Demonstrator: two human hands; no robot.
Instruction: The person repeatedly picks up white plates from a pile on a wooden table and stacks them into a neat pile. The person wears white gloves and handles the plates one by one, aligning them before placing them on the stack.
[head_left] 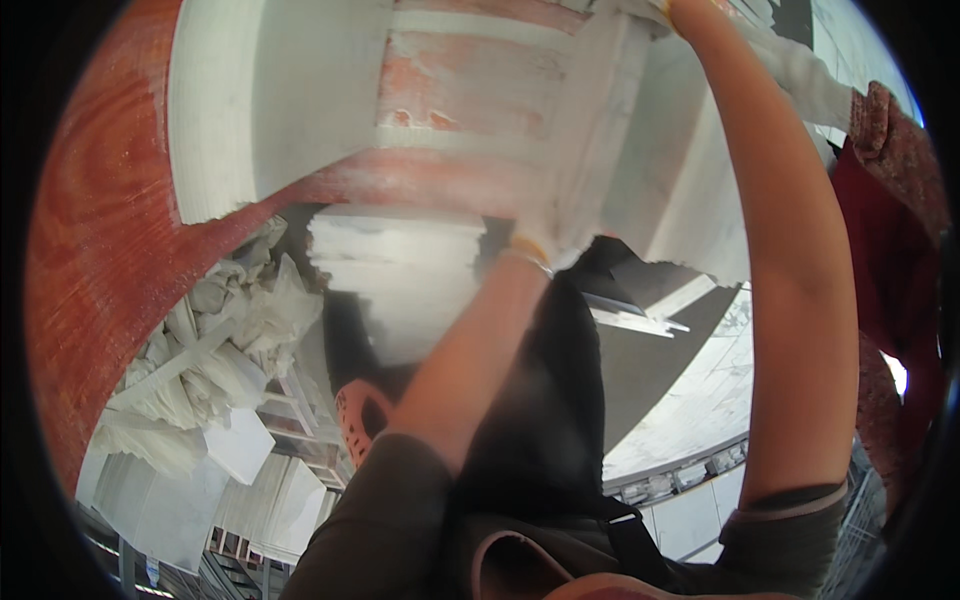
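My left hand (563,228), in a white glove with a yellowish cuff, is at the near edge of a pale upright band of paper sheets (597,120). Motion smears its fingers. At the far end of that band is my right hand (650,8), also gloved and cut off by the top edge, its fingers hidden. Right of the band leans a broad pile of white paper (690,165). To the left, a thick white paper stack (300,100) rests on the reddish-brown wooden table (105,240). Pale smears cover the table's red surface between the piles.
Below the table edge stands another white paper stack (400,255). Crumpled paper (220,345) heaps at the left, above more stacks (165,505). At the right, a co-worker's gloved hand (805,85) and patterned sleeve (895,125) reach in. Pale strips (635,318) lie below the right pile.
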